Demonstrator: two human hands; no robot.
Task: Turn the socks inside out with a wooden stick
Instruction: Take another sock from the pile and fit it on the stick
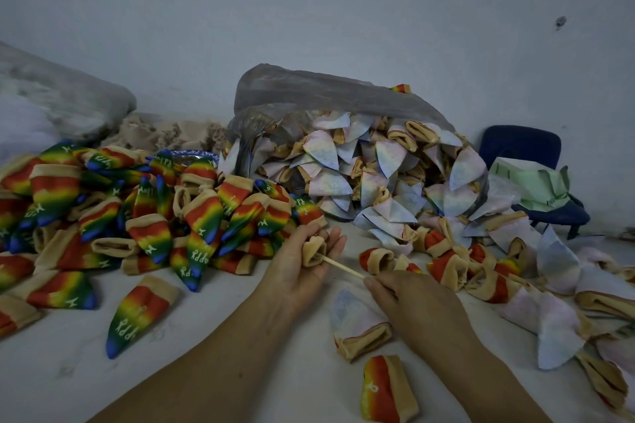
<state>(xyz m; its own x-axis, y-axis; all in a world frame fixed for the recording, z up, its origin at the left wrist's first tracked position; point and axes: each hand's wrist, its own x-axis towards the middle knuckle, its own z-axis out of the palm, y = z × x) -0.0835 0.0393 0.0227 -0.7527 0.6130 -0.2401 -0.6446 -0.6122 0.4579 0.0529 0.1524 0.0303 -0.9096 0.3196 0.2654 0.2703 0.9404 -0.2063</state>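
A short rainbow sock (386,390) with a tan cuff lies at the bottom edge, between the person's two forearms, on the white table (213,302).

Far left, a grey plastic sack (58,96) leans against the wall, with a heap of beige fabric (165,134) beside it. In front of them spreads a big pile of rainbow socks (137,213), print side out, white lettering showing on several. One loose rainbow sock (137,316) lies apart from the pile, nearer the camera, its blue toe pointing down-left.

The left hand (302,268) is palm up, with its fingers curled round a bunched sock (313,250) whose tan cuff opening faces right. The wooden stick (343,267) goes into that opening and slants down to the right. The right hand (412,302), its back to the camera, pinches the near end of the stick between its fingertips. Just under this hand lies a pale sock (360,323), wrong side out.

Behind the hands, a clear plastic bag (309,93) spills a mound of pale inside-out socks (378,175) across the table to the right edge, some of them showing red at the cuffs. Further right, against the wall, a blue chair (522,148) holds pale green folded material (536,182).
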